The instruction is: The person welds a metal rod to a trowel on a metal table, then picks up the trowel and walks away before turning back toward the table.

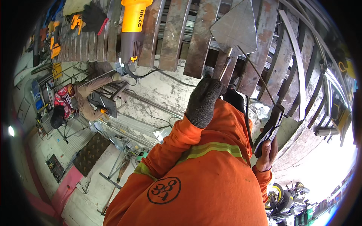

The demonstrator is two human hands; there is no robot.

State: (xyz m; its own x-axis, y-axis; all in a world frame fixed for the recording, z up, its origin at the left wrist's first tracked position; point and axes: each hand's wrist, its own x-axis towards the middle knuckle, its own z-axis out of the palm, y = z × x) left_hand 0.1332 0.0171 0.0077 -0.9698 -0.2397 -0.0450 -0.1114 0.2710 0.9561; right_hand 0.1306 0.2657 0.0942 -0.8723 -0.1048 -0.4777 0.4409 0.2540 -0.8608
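My left hand (205,102), in a dark grey knitted glove, is closed around a slim metal tube (225,67) with a bright tip. That tip points at the lower edge of a grey, kite-shaped metal plate (236,28) lying on a slatted metal bench (205,28). On the right, my bare right hand (266,154) grips the lower end of a black object with pale edges (269,130); its kind I cannot make out. A thin dark rod (257,75) runs from near that object's upper end up to the plate.
A yellow and grey power tool (134,26) with a cord stands at the bench's near edge. A dark glove (94,18) lies farther left. Long metal strips (296,56) rest at the right. Another person (71,100) sits low at left. A motorcycle (284,199) is at lower right.
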